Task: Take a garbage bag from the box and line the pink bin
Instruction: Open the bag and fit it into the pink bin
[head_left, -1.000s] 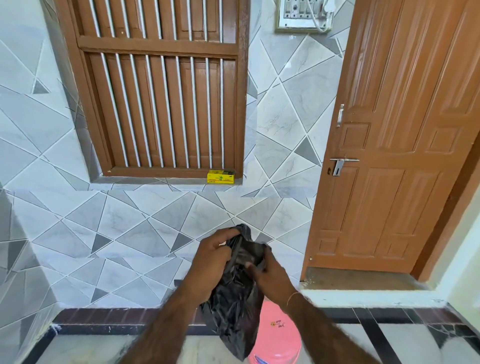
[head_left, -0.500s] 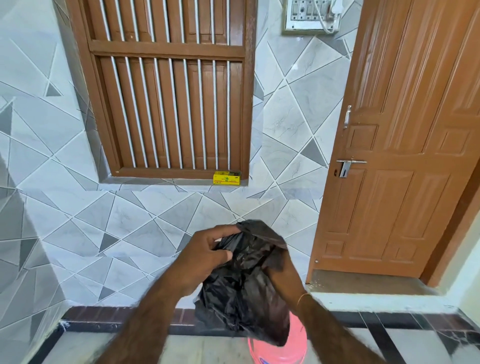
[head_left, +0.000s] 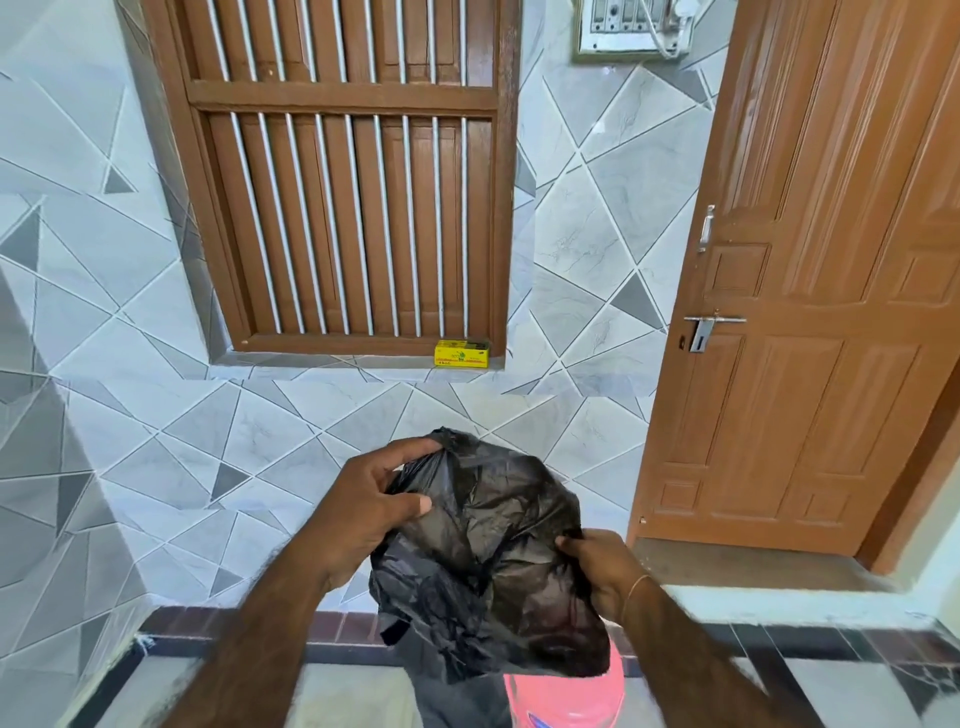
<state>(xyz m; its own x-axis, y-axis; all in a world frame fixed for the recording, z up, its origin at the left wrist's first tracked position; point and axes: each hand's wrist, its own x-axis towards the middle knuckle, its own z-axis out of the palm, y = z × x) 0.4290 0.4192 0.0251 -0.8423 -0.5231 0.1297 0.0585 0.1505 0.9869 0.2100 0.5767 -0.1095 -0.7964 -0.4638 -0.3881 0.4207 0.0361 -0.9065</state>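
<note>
I'm scanning for anything legible and coming up short. The small yellow cardboard box (head_left: 462, 354) on the window sill (head_left: 332, 359) carries a red band and a green mark on its front, but the print is too small for me to read. The pink plastic bin (head_left: 566, 699) shows a scrap of blue and red marking at its lower edge, unreadable too.

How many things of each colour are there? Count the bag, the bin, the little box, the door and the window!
Black: 1, the garbage bag, gripped by the left hand and right hand
Pink: 1, the bin
Yellow: 1, the box on the window sill
Brown: 2, the door and the window
Total: 5
</note>
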